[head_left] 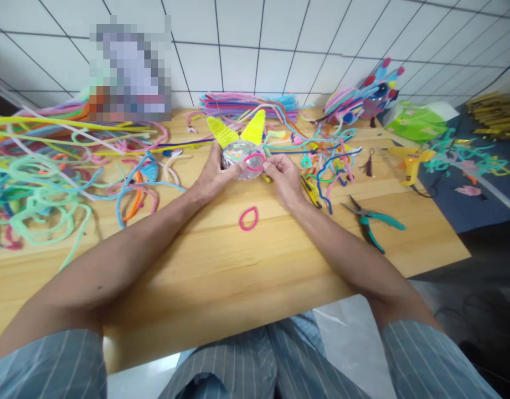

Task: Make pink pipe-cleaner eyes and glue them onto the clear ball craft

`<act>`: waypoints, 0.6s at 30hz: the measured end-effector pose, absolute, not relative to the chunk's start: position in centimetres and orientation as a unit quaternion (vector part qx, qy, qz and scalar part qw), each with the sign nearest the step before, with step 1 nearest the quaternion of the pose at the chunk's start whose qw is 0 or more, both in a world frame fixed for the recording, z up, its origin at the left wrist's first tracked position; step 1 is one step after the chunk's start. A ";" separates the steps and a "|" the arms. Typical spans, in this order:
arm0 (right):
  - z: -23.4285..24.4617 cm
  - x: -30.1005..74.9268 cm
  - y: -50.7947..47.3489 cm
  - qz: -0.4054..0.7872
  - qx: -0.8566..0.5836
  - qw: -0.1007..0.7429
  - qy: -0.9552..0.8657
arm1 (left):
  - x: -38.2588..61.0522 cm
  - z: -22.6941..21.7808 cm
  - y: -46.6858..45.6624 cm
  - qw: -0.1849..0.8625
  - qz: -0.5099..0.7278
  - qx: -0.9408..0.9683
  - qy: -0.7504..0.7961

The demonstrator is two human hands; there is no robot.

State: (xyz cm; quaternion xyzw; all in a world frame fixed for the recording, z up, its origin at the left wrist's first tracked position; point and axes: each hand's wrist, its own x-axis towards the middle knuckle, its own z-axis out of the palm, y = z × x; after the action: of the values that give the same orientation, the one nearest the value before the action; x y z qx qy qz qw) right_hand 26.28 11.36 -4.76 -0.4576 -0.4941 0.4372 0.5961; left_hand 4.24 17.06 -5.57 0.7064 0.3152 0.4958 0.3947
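Observation:
My left hand [215,173] is wrapped round the left side of a shiny clear ball [235,154]. Two yellow ear-shaped pieces [253,128], made of fuzzy pipe cleaner, stand up from the ball's top. Against the front of the ball lies a pink pipe cleaner loop [255,162]. At its right edge, my right hand [284,176] pinches the loop between thumb and fingertips. A second pink teardrop loop [248,219] rests on the wooden table [221,266], nearer to me.
Loose pipe cleaners [51,194] sprawl over the left side. A bundle of pipe cleaners [248,105] lies by the tiled wall. On the right are pliers [369,219], a yellow cutter knife [310,191], a yellow glue gun [410,163] and a colourful finished figure [377,94].

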 end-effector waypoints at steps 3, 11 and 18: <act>-4.7 26.2 11.4 0.437 -0.458 0.599 -0.491 | 4.2 -5.6 17.1 0.393 0.495 0.710 0.311; -4.7 26.2 11.4 0.439 -0.458 0.598 -0.490 | 4.4 -5.0 16.5 0.398 0.500 0.699 0.321; -4.7 25.7 11.2 0.433 -0.471 0.598 -0.483 | 4.4 -3.8 15.7 0.424 0.511 0.674 0.323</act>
State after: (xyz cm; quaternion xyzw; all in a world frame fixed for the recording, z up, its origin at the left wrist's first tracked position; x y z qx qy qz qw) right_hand 25.71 11.19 -4.67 -0.4705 -0.4828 0.4328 0.5985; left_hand 4.43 15.65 -3.83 0.6742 0.3229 0.5110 0.4244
